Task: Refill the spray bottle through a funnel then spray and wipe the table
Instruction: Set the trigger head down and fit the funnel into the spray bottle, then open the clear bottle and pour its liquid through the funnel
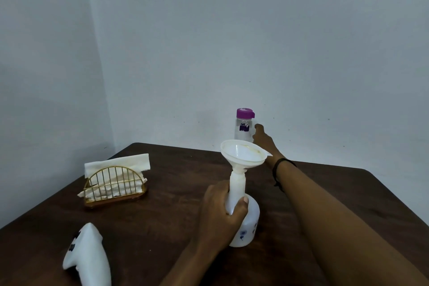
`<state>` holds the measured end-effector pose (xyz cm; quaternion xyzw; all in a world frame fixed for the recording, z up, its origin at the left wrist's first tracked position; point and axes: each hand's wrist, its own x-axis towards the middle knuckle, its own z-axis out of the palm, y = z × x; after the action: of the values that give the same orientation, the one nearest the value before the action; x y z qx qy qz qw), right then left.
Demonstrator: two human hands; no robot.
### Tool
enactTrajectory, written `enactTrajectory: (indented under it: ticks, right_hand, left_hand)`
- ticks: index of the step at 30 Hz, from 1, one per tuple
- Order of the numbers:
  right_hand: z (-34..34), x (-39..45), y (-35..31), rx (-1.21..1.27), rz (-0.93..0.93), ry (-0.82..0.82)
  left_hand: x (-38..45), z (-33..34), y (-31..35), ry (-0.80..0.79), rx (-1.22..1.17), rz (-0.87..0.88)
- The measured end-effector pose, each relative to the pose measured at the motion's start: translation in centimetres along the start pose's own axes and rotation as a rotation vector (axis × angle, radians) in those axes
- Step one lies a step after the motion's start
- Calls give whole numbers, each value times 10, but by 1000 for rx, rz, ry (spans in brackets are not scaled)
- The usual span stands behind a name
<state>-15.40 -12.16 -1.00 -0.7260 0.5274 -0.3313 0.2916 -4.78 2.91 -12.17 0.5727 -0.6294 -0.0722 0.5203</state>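
A white spray bottle (249,218) without its head stands upright on the dark wooden table (167,211). A white funnel (243,154) sits in its neck. My left hand (221,213) is wrapped around the bottle's neck. At the far edge stands a clear bottle with a purple cap (244,126). My right hand (263,138) reaches to its right side and touches it; the grip is partly hidden behind the funnel. The white spray head (89,260) lies on the table at the near left.
A gold wire holder with white paper napkins (116,183) stands at the left of the table. Pale walls close in behind the table's far and left edges. A dark band is on my right wrist (282,162).
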Motion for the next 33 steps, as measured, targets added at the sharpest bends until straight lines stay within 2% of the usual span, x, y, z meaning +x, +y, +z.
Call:
enactTrajectory:
  ticks: [3,8,14,18,25,33]
  right_hand:
    - [12,7,0,167,69,25]
    - [21,22,12,256,154,36]
    - [21,29,25,115,80,103]
    - [11,25,32,-16,24,89]
    - [-25,3,53,-14,23,92]
    - [-82,-56,76,93,-14,214]
  left_hand:
    - [1,1,-3,19,-5,10]
    - [2,3,-6,51,-11,49]
    - [2,3,-7,58,-21,46]
    - [2,3,-6,40,-11,20]
    - [2,1,-4,13,-7,-24]
    - [3,1,-1,35,7,-23]
